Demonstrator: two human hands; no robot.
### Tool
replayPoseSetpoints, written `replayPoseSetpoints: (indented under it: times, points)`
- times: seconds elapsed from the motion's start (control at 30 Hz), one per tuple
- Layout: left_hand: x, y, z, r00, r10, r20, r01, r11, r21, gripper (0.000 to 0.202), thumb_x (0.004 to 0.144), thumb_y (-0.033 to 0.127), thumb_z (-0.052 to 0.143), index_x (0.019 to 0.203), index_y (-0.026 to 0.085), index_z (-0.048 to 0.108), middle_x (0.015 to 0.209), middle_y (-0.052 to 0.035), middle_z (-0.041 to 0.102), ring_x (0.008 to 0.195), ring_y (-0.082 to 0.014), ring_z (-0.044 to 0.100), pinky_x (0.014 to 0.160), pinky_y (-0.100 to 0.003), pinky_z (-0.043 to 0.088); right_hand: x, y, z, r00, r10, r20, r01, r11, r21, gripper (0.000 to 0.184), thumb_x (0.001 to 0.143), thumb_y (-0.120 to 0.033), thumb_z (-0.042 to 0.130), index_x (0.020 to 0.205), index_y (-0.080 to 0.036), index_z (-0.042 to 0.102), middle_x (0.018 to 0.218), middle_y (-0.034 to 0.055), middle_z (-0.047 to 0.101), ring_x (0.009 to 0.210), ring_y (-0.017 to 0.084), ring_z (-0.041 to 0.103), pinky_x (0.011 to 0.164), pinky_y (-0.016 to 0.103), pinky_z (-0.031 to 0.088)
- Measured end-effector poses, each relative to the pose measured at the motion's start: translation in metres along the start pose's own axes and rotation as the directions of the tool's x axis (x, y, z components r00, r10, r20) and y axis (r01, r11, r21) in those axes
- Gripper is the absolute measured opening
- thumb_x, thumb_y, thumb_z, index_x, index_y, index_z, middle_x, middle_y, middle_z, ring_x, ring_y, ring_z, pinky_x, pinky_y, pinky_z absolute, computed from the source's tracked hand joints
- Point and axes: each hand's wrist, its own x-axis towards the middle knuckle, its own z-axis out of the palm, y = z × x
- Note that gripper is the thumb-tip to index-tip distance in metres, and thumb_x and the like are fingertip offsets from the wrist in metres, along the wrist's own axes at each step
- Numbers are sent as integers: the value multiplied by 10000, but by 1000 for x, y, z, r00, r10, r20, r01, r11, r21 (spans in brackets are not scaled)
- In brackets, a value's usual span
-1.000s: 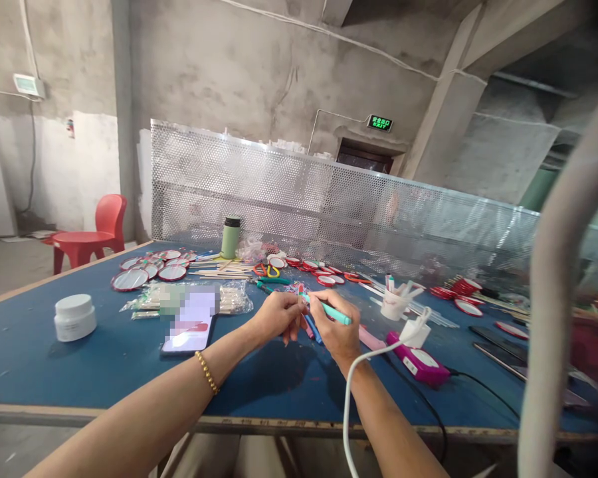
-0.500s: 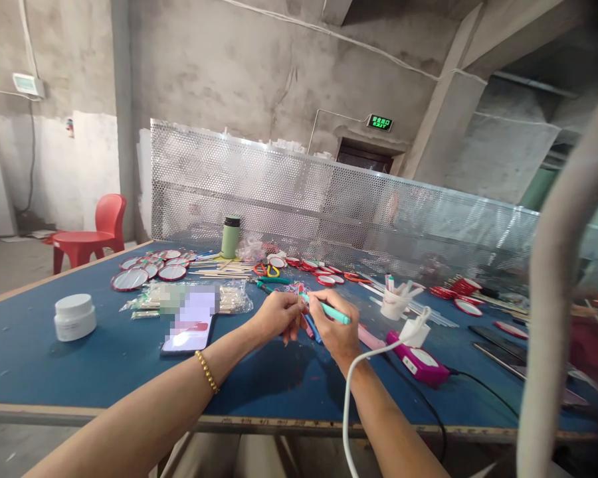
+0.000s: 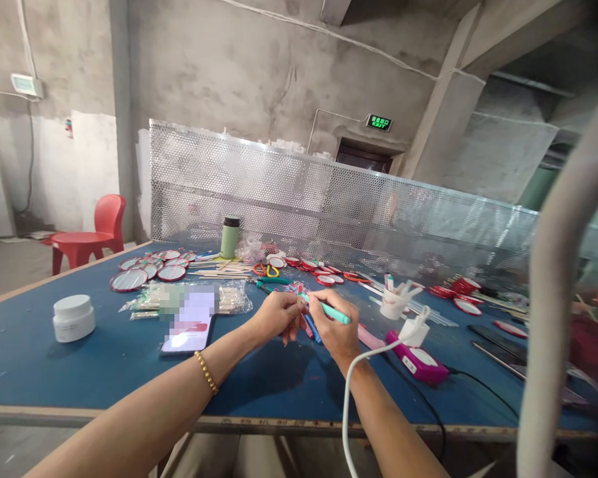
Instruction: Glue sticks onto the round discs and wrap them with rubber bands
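My right hand [image 3: 336,325] grips a turquoise marker pen [image 3: 337,315] like a writing tool, its tip pointing left toward my other fingers. Beside it, my left hand [image 3: 279,315] is closed in a pinch with the fingertips together. Whatever it pinches is too small and too hidden to name. The two hands nearly meet above the blue tabletop [image 3: 259,392]. Just behind and between them lie several coloured pens, among them a blue pen [image 3: 315,332], partly covered by the fingers.
Left of my hands are a lit phone [image 3: 192,325], bagged sticks [image 3: 235,297] and a white jar [image 3: 74,318]. Red-rimmed discs [image 3: 129,279], pliers [image 3: 268,269] and a green bottle [image 3: 230,239] stand farther back. A pen cup [image 3: 393,304], purple power strip [image 3: 418,362] and white cable [image 3: 347,405] are right.
A small reddish-brown piece standing up at my left fingertips now barely shows. Both hands and the marker pen have hardly moved.
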Motion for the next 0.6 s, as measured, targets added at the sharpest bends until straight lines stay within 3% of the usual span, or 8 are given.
replayPoseSetpoints:
  times: [0.6]
  points:
    - [1, -4, -1, 1000, 8, -1, -8, 1000, -6, 324, 810, 440, 577, 699, 137, 551, 508, 10, 570, 382, -81, 516, 377, -174, 369, 1, -2, -1, 1000, 23, 7, -22, 1000, -20, 173, 864, -222, 562, 708, -191, 633, 608, -7, 648, 530, 132, 574, 544, 250, 440]
